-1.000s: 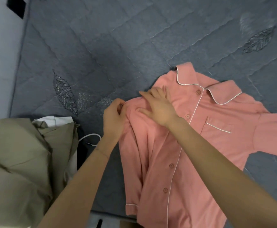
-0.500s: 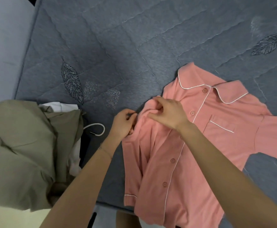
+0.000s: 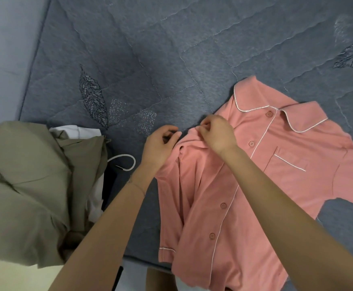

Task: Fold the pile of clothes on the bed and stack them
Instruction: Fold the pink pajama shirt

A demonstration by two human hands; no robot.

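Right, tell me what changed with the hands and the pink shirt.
The right hand, flat on the shoulder of the pink pyjama shirt a second ago, has curled and now pinches that fabric. The left hand keeps its grip on the shoulder edge. The shirt and the olive garment lie as before.

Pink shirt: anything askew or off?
Yes: the pink shirt lies diagonally on the bed, hem hanging over the near edge, one shoulder bunched where left hand and right hand pinch it. No damage visible.
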